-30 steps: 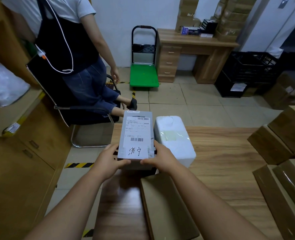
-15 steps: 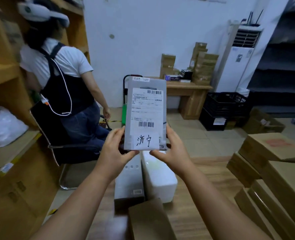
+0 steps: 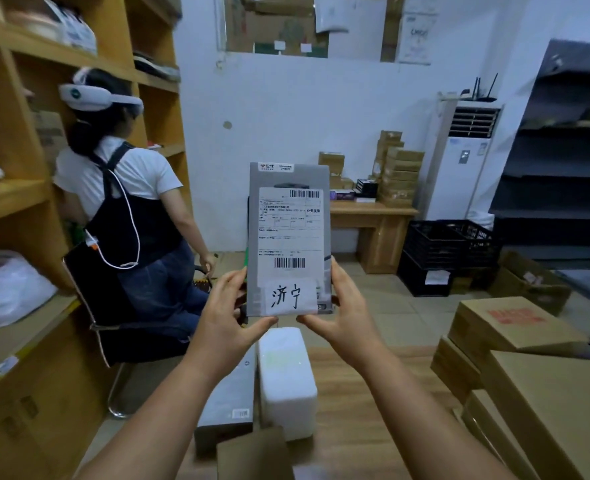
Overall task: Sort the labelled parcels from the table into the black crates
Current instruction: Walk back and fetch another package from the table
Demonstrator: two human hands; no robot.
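Note:
I hold a flat grey parcel (image 3: pixel 289 237) upright in front of me, its shipping label and a handwritten white slip facing me. My left hand (image 3: pixel 229 308) grips its lower left edge and my right hand (image 3: pixel 343 306) grips its lower right edge. Below it on the wooden table (image 3: pixel 355 393) lie a white foam box (image 3: pixel 286 379), another grey parcel (image 3: pixel 229 407) and a brown cardboard parcel (image 3: pixel 252 455). Black crates (image 3: pixel 449 254) stand on the floor at the back right.
A person sits on a chair (image 3: pixel 113 306) to the left, facing wooden shelves (image 3: pixel 16 202). Brown cartons (image 3: pixel 528 375) are stacked at the right of the table. A desk (image 3: pixel 376 223) with boxes and a white air conditioner (image 3: pixel 459 168) stand at the far wall.
I have lifted the grey parcel off the table and tilted it upright to face me. My view has risen from the table to the room.

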